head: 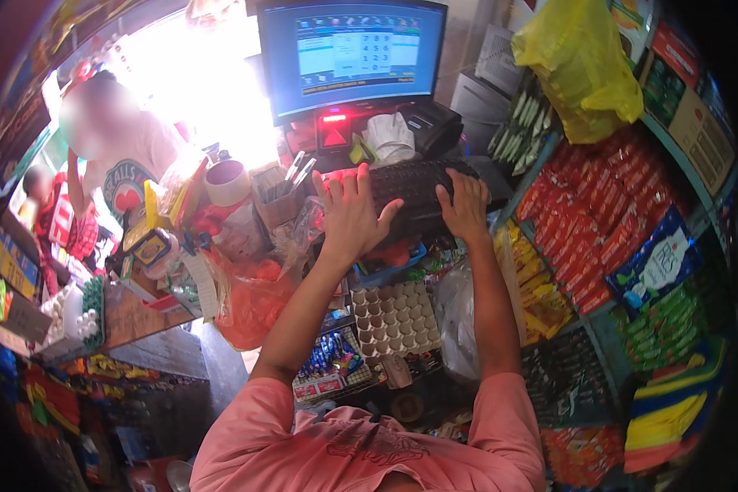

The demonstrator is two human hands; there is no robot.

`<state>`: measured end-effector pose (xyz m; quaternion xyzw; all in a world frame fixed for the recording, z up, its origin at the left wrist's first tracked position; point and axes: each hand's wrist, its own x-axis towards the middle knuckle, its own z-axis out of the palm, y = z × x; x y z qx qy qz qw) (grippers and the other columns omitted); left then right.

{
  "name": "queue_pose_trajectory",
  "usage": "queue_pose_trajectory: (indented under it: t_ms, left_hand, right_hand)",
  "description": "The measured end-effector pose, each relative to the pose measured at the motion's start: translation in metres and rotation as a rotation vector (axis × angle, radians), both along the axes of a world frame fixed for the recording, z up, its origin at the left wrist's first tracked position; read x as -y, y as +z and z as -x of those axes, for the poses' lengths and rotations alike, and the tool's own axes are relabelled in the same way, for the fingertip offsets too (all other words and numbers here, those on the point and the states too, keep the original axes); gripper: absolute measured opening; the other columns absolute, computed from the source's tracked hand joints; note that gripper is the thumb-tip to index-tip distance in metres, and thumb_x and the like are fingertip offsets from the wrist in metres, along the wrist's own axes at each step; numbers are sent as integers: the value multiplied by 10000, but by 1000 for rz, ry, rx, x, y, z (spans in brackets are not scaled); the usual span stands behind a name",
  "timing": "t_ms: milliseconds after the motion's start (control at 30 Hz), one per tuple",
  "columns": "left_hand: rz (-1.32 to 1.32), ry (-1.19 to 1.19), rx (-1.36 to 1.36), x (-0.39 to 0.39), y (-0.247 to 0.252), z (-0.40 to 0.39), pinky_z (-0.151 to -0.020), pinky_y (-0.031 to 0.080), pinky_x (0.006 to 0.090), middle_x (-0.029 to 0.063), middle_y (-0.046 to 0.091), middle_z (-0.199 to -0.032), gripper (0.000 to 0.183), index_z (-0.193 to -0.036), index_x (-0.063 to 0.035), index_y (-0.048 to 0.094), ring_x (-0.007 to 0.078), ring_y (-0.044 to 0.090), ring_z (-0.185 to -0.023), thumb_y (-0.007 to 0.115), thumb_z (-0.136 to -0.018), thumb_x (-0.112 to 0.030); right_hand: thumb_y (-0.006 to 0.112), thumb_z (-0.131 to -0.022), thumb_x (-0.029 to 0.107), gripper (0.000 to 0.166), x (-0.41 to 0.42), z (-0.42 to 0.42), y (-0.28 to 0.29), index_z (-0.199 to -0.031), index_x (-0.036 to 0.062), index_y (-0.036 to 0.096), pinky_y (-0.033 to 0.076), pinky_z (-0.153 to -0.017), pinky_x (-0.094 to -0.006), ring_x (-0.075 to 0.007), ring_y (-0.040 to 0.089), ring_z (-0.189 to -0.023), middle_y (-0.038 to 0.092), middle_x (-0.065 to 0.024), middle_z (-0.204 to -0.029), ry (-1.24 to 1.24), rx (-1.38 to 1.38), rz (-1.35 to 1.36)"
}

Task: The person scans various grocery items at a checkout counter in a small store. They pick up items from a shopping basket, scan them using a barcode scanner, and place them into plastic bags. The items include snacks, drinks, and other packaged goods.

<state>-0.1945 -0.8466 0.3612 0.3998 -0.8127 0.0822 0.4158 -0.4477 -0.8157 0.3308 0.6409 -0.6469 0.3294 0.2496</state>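
Note:
A black keyboard (409,184) lies in front of me below a monitor (360,101) with a lit screen. My left hand (353,212) rests over its left end, fingers spread and holding nothing. At the opposite end, my right hand (467,206) lies on the keys with the thumb apart, also without anything in its grasp. Behind the keyboard a scanner (333,138) glows red. White crumpled material (390,138) sits next to it, beside a black box-shaped device (432,126). The keys under my palms are hidden.
Left of the keyboard stand a pen box (277,206), a tape roll (226,181) and a red plastic bag (255,301). An egg tray (396,320) lies below. Red packets (596,215) fill the right shelf under a hanging yellow bag (575,67). Two people stand beyond the counter (138,317).

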Motion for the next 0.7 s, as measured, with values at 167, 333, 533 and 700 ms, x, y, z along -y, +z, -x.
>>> queue_pose_trajectory:
  t_ms: [167, 333, 533, 700]
  left_hand:
    - [13, -570, -47, -72, -23, 22, -1106, 132, 621, 179, 528, -1160, 582, -1260, -10, 484, 381, 449, -1152, 627, -830, -375]
    - [-446, -1119, 88, -113, -204, 4, -1004, 369, 535, 189, 602, -1034, 308, -1048, -47, 597, 385, 569, -991, 646, -764, -156]
    - [-960, -1390, 772, -135, -362, -70, -824, 501, 441, 211, 658, -932, 226, -994, -22, 639, 395, 622, -921, 620, -791, -122]
    - [-1127, -1313, 1040, -129, -391, -71, -814, 511, 430, 210, 661, -1009, 289, -1076, -25, 644, 364, 633, -970, 624, -829, -173]
  right_hand:
    - [517, -938, 339, 431, -48, -2, 11, -1218, 13, 502, 330, -1005, -473, -370, 490, -1114, 564, -211, -1127, -132, 210, 274]
    - [576, -906, 236, 263, -124, -118, -123, -1054, 18, 576, 443, -882, -383, -315, 573, -979, 585, -171, -1012, 163, 827, 322]
    - [597, -894, 251, 206, -323, -184, -381, -968, 69, 659, 511, -689, -358, -249, 664, -747, 670, -118, -832, -502, 1282, -168]
    - [586, -817, 210, 190, -525, -202, -451, -919, 63, 648, 504, -761, -433, -361, 644, -884, 669, -177, -917, -1449, 1281, -284]
